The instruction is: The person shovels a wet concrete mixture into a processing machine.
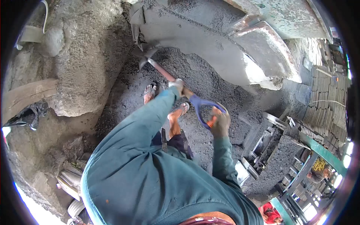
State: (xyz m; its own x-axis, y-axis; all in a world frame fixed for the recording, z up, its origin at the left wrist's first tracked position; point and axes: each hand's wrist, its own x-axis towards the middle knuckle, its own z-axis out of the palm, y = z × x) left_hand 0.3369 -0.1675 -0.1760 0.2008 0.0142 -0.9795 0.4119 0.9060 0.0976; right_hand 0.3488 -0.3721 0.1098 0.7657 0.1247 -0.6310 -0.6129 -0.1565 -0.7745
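A shovel (164, 71) slants across the middle of the view, its blade up at the left, blurred, against dark grey gravelly material (198, 67). My left hand (177, 86), in what looks like a pale glove, is wrapped round the shaft. On the blue D-shaped handle (198, 108) my right hand (220, 122) is closed, with something orange showing at its fingers. Below the shaft are my feet (150, 92) in open sandals, on the grit-covered floor.
A large curved metal piece (191, 35) spans the top. Rough concrete (84, 60) rises at the left. Stacked flat slabs (322, 101) stand at the right, near a metal frame (318, 150). A person in red (270, 213) and another person (318, 174) are at lower right.
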